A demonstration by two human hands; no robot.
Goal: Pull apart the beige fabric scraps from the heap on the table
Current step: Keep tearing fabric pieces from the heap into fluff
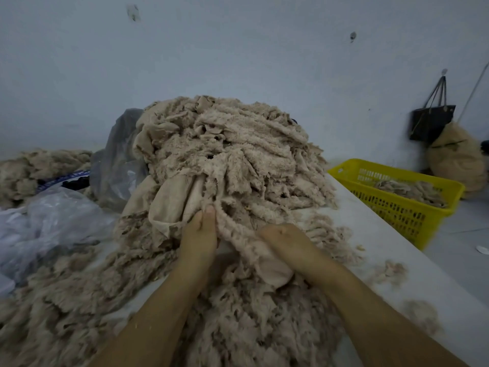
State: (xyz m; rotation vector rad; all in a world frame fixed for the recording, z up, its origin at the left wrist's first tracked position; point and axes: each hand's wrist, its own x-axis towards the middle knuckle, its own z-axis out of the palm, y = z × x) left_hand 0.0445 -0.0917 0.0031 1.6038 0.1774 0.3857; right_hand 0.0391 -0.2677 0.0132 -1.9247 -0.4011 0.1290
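A tall heap of beige fleecy fabric scraps (232, 152) fills the middle of the white table (391, 250). At its near foot my left hand (198, 234) pinches a fuzzy beige strip (238, 234) between thumb and fingers. My right hand (288, 245) grips the same strip a little lower, where its smooth backing bunches under the palm. The strip runs between the two hands. More loose scraps (66, 300) spread over the table in front of me and under my forearms.
Clear plastic bags (53, 223) lie at the left, with another beige pile (34, 168) behind them. A yellow slotted basket (402, 205) holding some scraps stands off the table's right edge. A dark bag (431, 120) hangs on the wall above a beige bundle (457, 157).
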